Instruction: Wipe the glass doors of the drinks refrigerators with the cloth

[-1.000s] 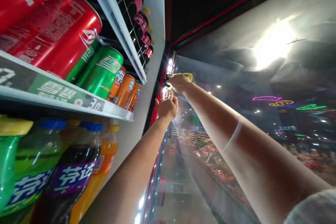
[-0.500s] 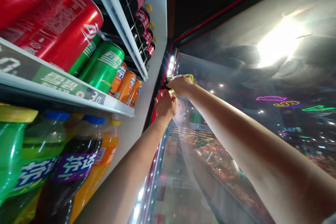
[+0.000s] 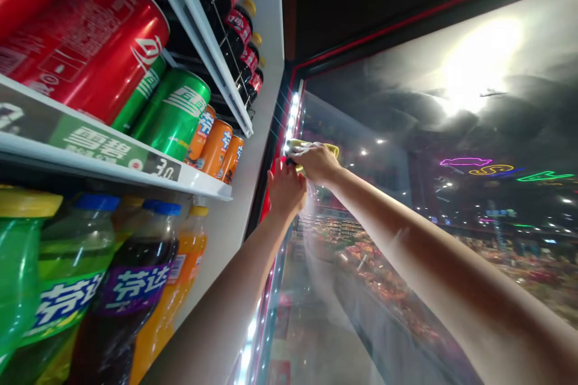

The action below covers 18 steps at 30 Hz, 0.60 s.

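Note:
My right hand [image 3: 318, 163] presses a yellow cloth [image 3: 335, 149] against the lit inner edge of a glass door [image 3: 383, 192], a little below its upper corner. Part of the cloth is hidden under the palm. Just below and to the left, my left hand [image 3: 289, 189] rests on the red and black door frame [image 3: 265, 200], its fingers stretched upward and the thumb side toward the glass. Something small and dark shows between the two hands, too small to name.
Cooler shelves on the left hold red cans [image 3: 103, 42], green cans [image 3: 174, 114] and orange cans [image 3: 217, 147]. Soda bottles [image 3: 130, 283] stand below, dark cola bottles [image 3: 237, 24] above. A light strip [image 3: 293, 111] runs along the door edge.
My right hand has slid a little down the door edge with the cloth. My left hand has shifted slightly lower, its fingers now flatter on the frame. The view has tilted slightly.

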Each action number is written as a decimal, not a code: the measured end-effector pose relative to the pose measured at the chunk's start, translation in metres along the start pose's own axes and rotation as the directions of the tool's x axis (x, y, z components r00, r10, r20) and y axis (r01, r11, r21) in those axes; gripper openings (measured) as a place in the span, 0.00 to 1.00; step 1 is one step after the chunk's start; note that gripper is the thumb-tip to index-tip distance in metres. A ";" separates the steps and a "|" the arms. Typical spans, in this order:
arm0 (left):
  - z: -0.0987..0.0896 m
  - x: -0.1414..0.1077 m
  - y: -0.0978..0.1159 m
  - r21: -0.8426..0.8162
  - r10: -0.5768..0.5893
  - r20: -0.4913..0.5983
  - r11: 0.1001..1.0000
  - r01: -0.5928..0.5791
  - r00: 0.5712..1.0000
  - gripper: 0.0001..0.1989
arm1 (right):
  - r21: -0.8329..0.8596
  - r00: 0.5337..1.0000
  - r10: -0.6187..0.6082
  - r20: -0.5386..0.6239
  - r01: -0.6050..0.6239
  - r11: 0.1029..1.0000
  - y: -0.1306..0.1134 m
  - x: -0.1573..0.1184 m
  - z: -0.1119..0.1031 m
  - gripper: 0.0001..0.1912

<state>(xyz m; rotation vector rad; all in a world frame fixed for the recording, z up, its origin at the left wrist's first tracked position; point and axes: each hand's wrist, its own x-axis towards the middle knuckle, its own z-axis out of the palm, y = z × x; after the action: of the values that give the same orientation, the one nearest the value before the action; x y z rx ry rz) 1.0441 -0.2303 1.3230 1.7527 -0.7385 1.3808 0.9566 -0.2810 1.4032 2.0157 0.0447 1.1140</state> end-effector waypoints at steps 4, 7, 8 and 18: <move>0.008 -0.044 0.009 -0.007 0.038 -0.003 0.999 -0.038 0.999 0.22 | 0.067 0.993 -0.098 -0.069 0.103 0.992 0.005 -0.043 0.014 0.21; 0.010 -0.038 0.021 -0.025 0.099 -0.006 0.995 -0.099 0.995 0.24 | 0.075 0.995 -0.012 -0.098 0.019 0.997 0.021 -0.045 0.012 0.22; 0.010 -0.028 0.024 -0.017 0.106 0.000 0.994 -0.106 0.994 0.24 | 0.073 0.994 0.030 -0.104 -0.022 0.997 0.026 -0.038 0.011 0.23; 0.005 -0.025 -0.010 0.103 0.062 0.027 0.993 -0.064 0.998 0.25 | 0.128 0.996 0.034 -0.079 -0.024 0.992 -0.008 -0.011 0.027 0.21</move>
<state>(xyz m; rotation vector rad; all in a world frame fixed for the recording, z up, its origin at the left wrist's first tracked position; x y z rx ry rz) 1.0488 -0.2296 1.2962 1.8434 -0.7523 1.4660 0.9720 -0.2973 1.3828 2.0875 0.1312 1.2388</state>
